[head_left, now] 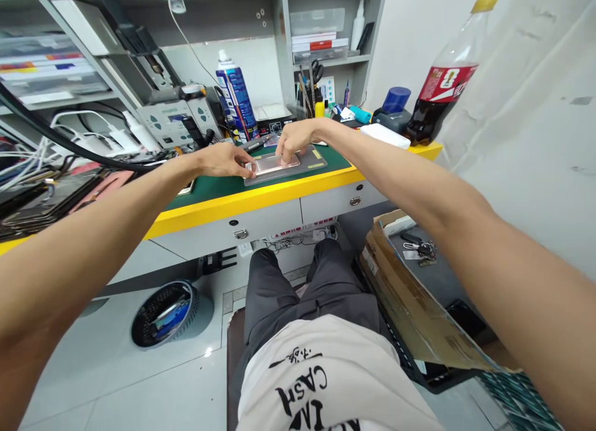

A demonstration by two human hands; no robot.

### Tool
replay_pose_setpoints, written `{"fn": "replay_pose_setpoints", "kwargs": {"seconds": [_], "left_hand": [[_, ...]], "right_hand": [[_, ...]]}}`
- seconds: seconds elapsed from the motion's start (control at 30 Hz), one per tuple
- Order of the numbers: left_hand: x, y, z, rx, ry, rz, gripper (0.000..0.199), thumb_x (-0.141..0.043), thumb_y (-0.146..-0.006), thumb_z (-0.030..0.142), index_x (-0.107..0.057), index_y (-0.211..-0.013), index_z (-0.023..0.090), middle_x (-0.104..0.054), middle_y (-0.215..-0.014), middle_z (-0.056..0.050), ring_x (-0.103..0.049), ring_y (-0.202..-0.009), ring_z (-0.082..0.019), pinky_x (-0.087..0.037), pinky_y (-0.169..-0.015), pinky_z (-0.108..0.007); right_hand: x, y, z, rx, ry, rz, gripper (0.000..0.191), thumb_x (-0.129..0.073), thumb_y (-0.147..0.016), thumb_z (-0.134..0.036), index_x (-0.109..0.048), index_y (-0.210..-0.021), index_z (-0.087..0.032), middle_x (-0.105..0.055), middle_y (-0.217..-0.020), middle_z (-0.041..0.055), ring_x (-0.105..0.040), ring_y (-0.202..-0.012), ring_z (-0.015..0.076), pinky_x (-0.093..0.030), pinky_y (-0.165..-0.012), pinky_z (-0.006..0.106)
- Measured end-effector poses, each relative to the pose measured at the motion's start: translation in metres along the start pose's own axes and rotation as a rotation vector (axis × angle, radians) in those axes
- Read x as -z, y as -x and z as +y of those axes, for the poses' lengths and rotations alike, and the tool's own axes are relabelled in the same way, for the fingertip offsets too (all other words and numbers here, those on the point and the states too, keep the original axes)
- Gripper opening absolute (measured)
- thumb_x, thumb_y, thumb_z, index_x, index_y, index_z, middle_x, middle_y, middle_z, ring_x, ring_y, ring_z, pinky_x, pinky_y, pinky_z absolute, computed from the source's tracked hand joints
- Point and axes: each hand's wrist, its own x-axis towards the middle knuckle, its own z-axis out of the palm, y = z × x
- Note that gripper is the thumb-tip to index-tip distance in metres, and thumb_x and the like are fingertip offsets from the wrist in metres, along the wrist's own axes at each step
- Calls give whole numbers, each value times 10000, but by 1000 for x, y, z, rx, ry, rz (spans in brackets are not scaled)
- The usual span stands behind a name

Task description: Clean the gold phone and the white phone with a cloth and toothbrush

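A flat, shiny rose-gold phone (274,164) lies on a grey work plate (314,163) on the green mat (214,189). My left hand (226,160) grips the phone's left end, thumb on the near side and fingers on the far side. Over the phone's right half, my right hand (297,139) has its fingers bent downward and close together, with the tips touching the top surface. Whether a small thing sits between those right fingertips is hidden.
Behind the hands stand a blue spray can (237,95) and a soldering station (172,123). A cola bottle (449,77) is at the right end of the bench. Phone parts and cables (51,176) crowd the left. Below are a bin (200,313) and a cardboard box (395,288).
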Motion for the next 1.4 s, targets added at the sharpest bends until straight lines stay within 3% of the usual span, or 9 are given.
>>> {"fn": "replay_pose_setpoints", "kwargs": {"seconds": [0.17,0.53,0.77,0.9,1.17,1.27,1.4], "left_hand": [[-4,2,-4,12,58,44,572,-662,-714,548,-723,-1174,214,-740,-1004,-69,-678,-947,-274,-511,-856,-362],[-2,-2,-13,50,109,29,591,-645,-694,615,-740,-1151,251,-747,-1085,-21,-662,-1028,-292,-489,-897,-335],[2,5,-10,27,137,13,625,-578,-797,643,-675,-1232,206,-733,-1053,55,-579,-999,-163,-438,-952,-322],[-1,6,-11,10,86,9,651,-572,-782,699,-668,-1238,245,-729,-1050,69,-574,-966,-156,-440,-907,-309],[-5,7,-13,33,28,36,674,-550,-780,679,-641,-1295,254,-696,-1204,-60,-633,-1074,-287,-480,-894,-365],[-4,4,-15,46,47,3,777,-605,-742,660,-565,-1371,206,-662,-1275,-96,-616,-1125,-289,-466,-948,-368],[-1,-3,-13,39,72,-40,970,-665,-669,652,-383,-1495,228,-647,-1310,-102,-636,-1121,-277,-486,-936,-352]], "right_hand": [[6,-5,1,-15,-41,-142,268,-835,-692,-318,-787,-899,-153,-720,-1018,45,-648,-1071,302,-586,-788,359],[9,-8,7,-7,-51,-170,381,-809,-724,-426,-777,-969,-135,-704,-1043,93,-630,-1096,319,-588,-784,372],[10,-13,13,-25,-67,-161,372,-785,-757,-432,-765,-1002,-153,-690,-1092,95,-621,-1106,318,-578,-804,388],[9,-11,12,-17,-68,-175,314,-785,-765,-402,-774,-946,-144,-689,-1088,94,-615,-1116,323,-565,-819,396],[3,-3,7,-60,-81,-25,254,-813,-739,-317,-772,-866,-100,-712,-1019,103,-661,-1034,321,-594,-775,402],[4,-2,7,-68,-54,-81,263,-826,-713,-332,-776,-862,-122,-726,-969,79,-666,-1030,295,-579,-795,379],[4,-5,7,-73,6,-187,461,-844,-662,-411,-747,-1021,-139,-732,-870,43,-681,-978,252,-557,-783,352]]}}
